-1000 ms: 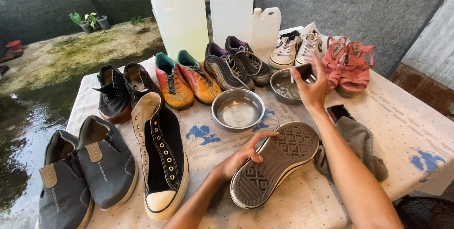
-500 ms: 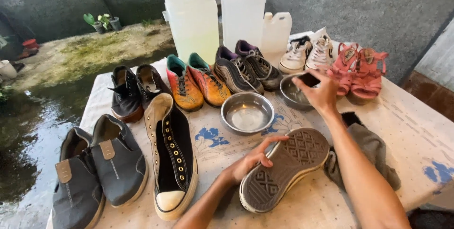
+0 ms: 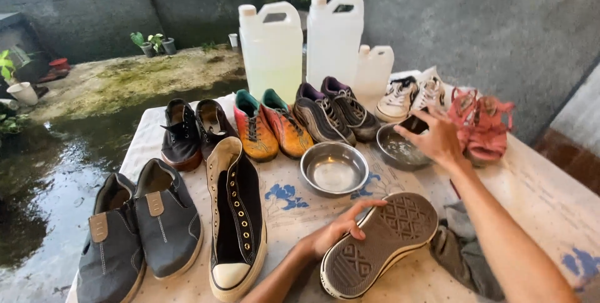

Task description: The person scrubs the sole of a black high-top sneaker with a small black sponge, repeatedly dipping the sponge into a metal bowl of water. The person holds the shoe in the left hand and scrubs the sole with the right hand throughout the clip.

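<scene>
While curled, fingers (image 3: 359, 210) on sole (image 3: 381, 240)

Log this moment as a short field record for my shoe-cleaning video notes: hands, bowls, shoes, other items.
left hand: holds a black sneaker tipped sole-up on the table
right hand: over the far steel bowl, holding a small dark object, kind unclear
near steel bowl: upright, mid-table
matching black sneaker: upright, unlaced
grey slip-ons: front left
grey cloth: beside the upturned sneaker
white jugs: three, at the back
</scene>
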